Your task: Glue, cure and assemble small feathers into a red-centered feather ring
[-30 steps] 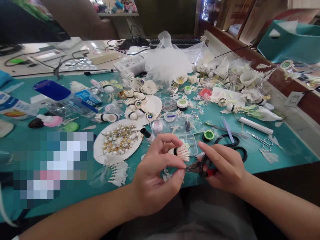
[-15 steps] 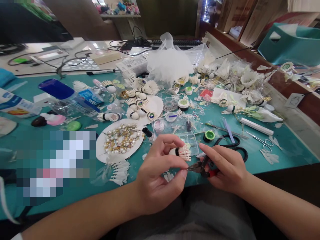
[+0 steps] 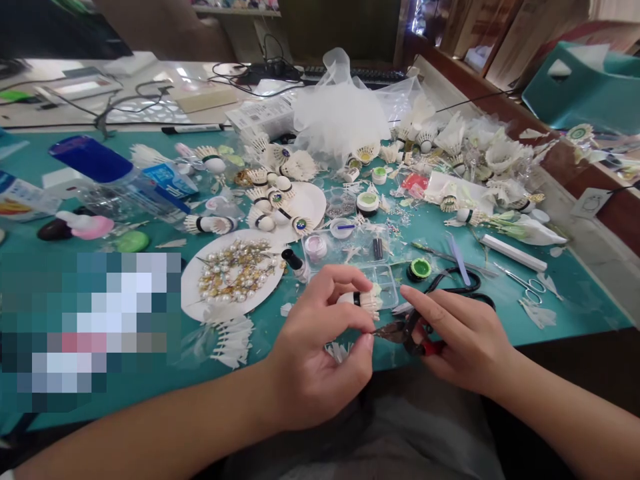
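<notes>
In my left hand (image 3: 327,340) is a cut-down shuttlecock (image 3: 369,305) with a white cork and black band. Its trimmed quills point right, and pale green shows at their ends. My left thumb and index finger come together just below it, at the jaw tips of some pliers (image 3: 393,332). Anything tiny pinched there is too small to make out. My right hand (image 3: 457,337) is wrapped round the red and black handles of the pliers, index finger stretched toward the shuttlecock. Behind the hands lies a clear compartment box (image 3: 387,283).
A white plate (image 3: 190,303) of pearl and gold beads stands left. Several shuttlecocks rest on another plate (image 3: 317,203). Right of my hands are black-handled scissors (image 3: 465,281), small scissors (image 3: 534,291) and an open green pot (image 3: 419,269). White tulle (image 3: 340,110) is piled behind.
The camera view has shifted slightly, so items on the left sit farther left. Both hands keep their grips; the shuttlecock has turned a little and the pliers remain at the left fingertips.
</notes>
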Demonstrator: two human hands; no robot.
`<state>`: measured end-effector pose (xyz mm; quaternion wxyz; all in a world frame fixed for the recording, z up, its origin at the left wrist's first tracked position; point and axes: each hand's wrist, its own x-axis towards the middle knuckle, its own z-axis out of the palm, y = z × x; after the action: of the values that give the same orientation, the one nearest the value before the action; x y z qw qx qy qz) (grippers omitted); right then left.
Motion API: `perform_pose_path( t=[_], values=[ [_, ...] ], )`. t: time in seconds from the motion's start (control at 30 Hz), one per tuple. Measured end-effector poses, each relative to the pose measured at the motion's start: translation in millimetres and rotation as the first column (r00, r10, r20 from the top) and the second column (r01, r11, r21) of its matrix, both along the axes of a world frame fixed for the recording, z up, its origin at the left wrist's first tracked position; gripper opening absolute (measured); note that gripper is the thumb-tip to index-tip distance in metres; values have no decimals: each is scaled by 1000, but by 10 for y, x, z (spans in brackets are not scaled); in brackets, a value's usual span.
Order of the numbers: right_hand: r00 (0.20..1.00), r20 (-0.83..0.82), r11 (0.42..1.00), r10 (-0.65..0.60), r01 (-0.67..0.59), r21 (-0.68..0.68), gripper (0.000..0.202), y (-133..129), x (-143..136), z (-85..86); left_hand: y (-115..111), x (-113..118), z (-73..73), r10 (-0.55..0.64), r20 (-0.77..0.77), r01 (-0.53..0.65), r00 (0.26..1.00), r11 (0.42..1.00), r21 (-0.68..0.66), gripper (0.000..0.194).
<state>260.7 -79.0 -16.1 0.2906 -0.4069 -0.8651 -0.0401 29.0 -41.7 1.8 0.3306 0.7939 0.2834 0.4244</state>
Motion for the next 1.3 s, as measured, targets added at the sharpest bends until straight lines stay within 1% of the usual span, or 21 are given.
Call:
perform_pose_path(
  t=[0.1, 0.23, 0.57, 0.9, 1.07, 1.3],
  values=[
    [1000, 8, 1000, -2, 2, 3, 54, 8, 2, -21, 1, -1, -11, 21, -10, -21, 1000, 1000, 3, 23],
    [1000, -26, 1000, -8, 8, -13, 59, 16, 3, -56, 7, 2, -6, 41, -12, -41, 999, 999, 11, 23],
    [999, -51, 999, -11, 9, -40, 69, 16, 7, -76, 29, 14, 14, 35, -4, -35, 999, 999, 20, 25],
    [999, -47, 1000, -22, 21, -18, 59, 27, 3, -82, 19, 0, 9, 27, -3, -27, 1000, 999, 18, 26],
    [998, -55, 999, -34, 32, -22, 61, 26, 4, -82, 30, 7, -3, 34, -6, -34, 999, 999, 18, 26],
    [997, -54, 998, -46, 44, -37, 60, 23, 9, -86, 24, 6, 20, 45, -10, -45, 999, 999, 7, 26]
  ],
)
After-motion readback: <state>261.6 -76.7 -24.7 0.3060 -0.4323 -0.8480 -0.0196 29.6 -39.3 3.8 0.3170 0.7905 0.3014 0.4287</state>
